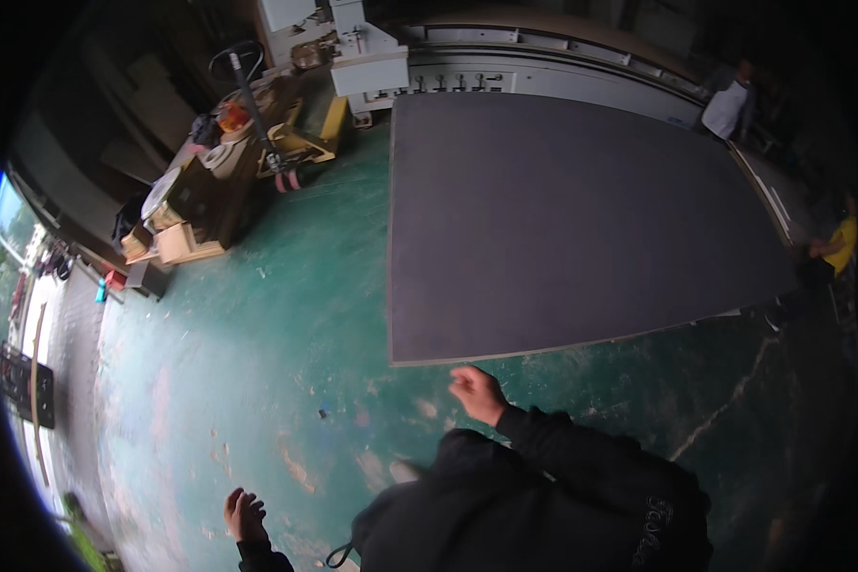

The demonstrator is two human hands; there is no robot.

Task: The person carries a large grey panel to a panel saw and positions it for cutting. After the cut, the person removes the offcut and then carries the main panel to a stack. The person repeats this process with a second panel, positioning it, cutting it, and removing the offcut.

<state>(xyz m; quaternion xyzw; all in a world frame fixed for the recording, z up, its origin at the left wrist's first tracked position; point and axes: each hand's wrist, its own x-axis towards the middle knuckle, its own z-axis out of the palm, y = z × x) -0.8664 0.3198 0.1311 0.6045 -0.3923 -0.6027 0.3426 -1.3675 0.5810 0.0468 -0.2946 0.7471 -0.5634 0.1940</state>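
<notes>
The right hand (pixel 475 393) is hovering at six o'clock of the dark board (pixel 572 219), grip loosely curled, holding nothing; the left hand (pixel 245 516) is hanging with a wide, empty grip.

Right hand (pixel 477 393) empty, fingers loosely curled, just off the near edge of a large dark board (pixel 572 219) lying flat. Left hand (pixel 245 515) open, low over the green floor (pixel 257 324). Pallet truck (pixel 276 143) and stacked boxes (pixel 186 224) beyond the board's far-left corner.

Worn green floor (pixel 257 362); white machine (pixel 372 57) at back; daylight through opening (pixel 14 257) at left.
</notes>
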